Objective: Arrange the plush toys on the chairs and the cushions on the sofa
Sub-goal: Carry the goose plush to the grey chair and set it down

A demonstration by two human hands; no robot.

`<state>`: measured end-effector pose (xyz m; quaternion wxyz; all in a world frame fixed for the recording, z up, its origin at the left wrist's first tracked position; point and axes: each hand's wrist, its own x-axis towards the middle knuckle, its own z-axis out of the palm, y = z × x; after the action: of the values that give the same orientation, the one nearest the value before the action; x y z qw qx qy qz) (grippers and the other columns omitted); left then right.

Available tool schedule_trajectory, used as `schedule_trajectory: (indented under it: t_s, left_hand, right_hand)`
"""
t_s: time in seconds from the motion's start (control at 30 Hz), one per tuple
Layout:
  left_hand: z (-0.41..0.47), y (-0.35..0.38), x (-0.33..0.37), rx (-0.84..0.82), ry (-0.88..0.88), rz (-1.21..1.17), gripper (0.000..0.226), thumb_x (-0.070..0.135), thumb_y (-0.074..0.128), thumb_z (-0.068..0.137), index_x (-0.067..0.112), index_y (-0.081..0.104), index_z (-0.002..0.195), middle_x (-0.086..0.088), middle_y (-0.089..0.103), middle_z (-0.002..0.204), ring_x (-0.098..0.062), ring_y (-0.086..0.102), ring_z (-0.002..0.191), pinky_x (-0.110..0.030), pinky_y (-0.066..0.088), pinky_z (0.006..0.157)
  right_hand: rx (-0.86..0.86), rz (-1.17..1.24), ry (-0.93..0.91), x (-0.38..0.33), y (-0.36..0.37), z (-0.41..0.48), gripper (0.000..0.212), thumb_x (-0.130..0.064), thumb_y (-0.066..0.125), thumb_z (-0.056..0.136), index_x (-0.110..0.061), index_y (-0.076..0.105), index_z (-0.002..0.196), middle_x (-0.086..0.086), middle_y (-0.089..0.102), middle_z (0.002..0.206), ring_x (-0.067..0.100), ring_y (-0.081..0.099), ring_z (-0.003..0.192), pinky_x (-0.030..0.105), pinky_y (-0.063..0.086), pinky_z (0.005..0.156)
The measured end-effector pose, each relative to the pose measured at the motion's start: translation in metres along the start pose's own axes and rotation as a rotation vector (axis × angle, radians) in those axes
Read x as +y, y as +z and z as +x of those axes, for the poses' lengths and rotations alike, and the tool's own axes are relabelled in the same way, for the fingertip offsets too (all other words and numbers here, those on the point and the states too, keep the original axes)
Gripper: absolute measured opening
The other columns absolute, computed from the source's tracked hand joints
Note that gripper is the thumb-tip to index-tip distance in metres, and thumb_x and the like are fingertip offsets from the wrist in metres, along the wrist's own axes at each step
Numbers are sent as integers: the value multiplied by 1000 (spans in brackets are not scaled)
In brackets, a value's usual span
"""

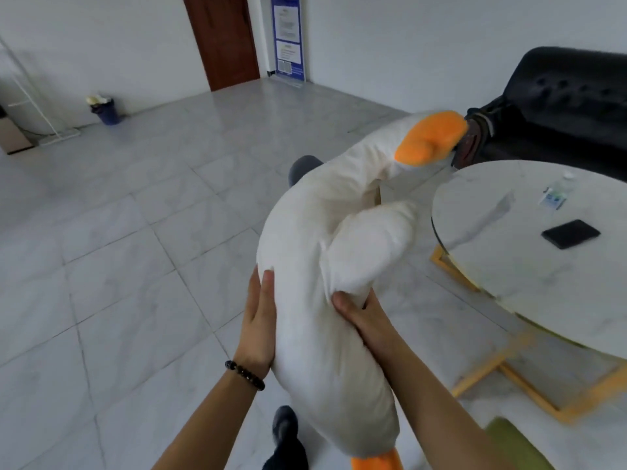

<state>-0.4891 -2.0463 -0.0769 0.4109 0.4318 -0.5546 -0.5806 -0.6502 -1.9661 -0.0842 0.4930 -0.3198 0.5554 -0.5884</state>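
Note:
A large white plush goose (pixel 315 239) with an orange beak (pixel 429 137) and orange feet fills the middle of the view, held up above the floor. My left hand (pixel 259 320) presses flat against its left side. My right hand (pixel 359 310) pinches the base of its white wing. The goose's neck curves up and right, its beak pointing toward a black sofa (pixel 556 106) at the far right. A grey chair (pixel 303 167) shows only as a rounded edge behind the goose's neck.
A round marble table (pixel 509 266) with gold legs stands at the right, carrying a black phone (pixel 570 233) and a water bottle (pixel 556 193). A green seat corner (pixel 515 442) shows at bottom right. Tiled floor spreads left; a brown door (pixel 222 39) and a blue bin (pixel 107 111) lie beyond.

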Motion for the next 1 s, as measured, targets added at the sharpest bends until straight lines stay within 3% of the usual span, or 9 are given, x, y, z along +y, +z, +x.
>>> schedule_trajectory:
  t_s: [0.13, 0.27, 0.4, 0.47, 0.57, 0.67, 0.83, 0.93, 1.0]
  left_hand:
    - [128, 6, -8, -79, 18, 37, 77, 79, 40, 85, 41, 35, 152, 23, 41, 155, -1, 38, 143, -42, 29, 123]
    - [250, 25, -4, -220, -98, 80, 74, 82, 35, 88, 44, 34, 152, 22, 41, 154, -4, 38, 143, -42, 29, 123]
    - [346, 69, 2, -415, -165, 171, 48, 65, 32, 101, 49, 44, 145, 23, 50, 148, -4, 45, 137, -45, 34, 120]
    - [388, 100, 2, -428, -151, 148, 51, 68, 36, 99, 47, 46, 145, 17, 52, 148, -8, 48, 137, -48, 39, 116]
    - [455, 150, -1, -421, -159, 122, 73, 82, 39, 83, 46, 42, 147, 13, 49, 152, -7, 44, 140, -44, 37, 115]
    - [514, 204, -14, -586, -272, 164, 51, 68, 41, 96, 42, 54, 137, 15, 63, 137, -8, 57, 130, -39, 46, 104]
    - [577, 269, -57, -400, -502, 186, 37, 22, 55, 99, 40, 58, 130, 14, 73, 117, -11, 71, 107, -39, 55, 90]
    - [612, 287, -94, -323, -559, 263, 42, 14, 53, 97, 44, 59, 125, 16, 75, 108, -4, 72, 91, -38, 59, 78]
    - [633, 290, -121, -294, -546, 270, 43, 9, 51, 98, 39, 59, 128, 15, 74, 111, -3, 72, 94, -26, 58, 73]
  right_hand:
    - [34, 40, 52, -6, 4, 116, 117, -73, 84, 49, -28, 41, 149, -11, 60, 140, 0, 64, 118, 17, 54, 86]
    - [240, 32, 39, -35, -10, 205, 95, -61, 86, 53, -32, 55, 138, -11, 72, 125, 5, 71, 105, 20, 58, 77]
    - [447, -2, 48, -51, -54, 271, 94, -61, 92, 49, -42, 55, 133, -17, 71, 122, 9, 71, 106, 31, 59, 86]
    - [513, -47, 44, -51, -80, 303, 99, -59, 97, 47, -46, 52, 134, -20, 68, 125, 8, 68, 110, 34, 58, 91]
    - [577, -159, 36, -42, -124, 354, 101, -51, 100, 45, -51, 49, 132, -25, 61, 126, -4, 62, 110, 22, 54, 87]
    - [573, -284, 28, -20, -172, 413, 97, -45, 102, 45, -51, 47, 126, -20, 49, 131, -3, 56, 115, 20, 51, 93]
    - [467, -471, 146, 4, -242, 500, 115, -55, 95, 46, -48, 32, 143, -13, 26, 148, 11, 47, 126, 41, 48, 106]
    - [370, -586, 188, 22, -273, 551, 120, -58, 92, 52, -48, 22, 150, -16, 12, 157, 19, 33, 144, 47, 43, 112]
    - [323, -650, 186, 44, -286, 585, 122, -58, 91, 56, -45, 18, 153, -11, 6, 161, 22, 26, 149, 46, 41, 113]
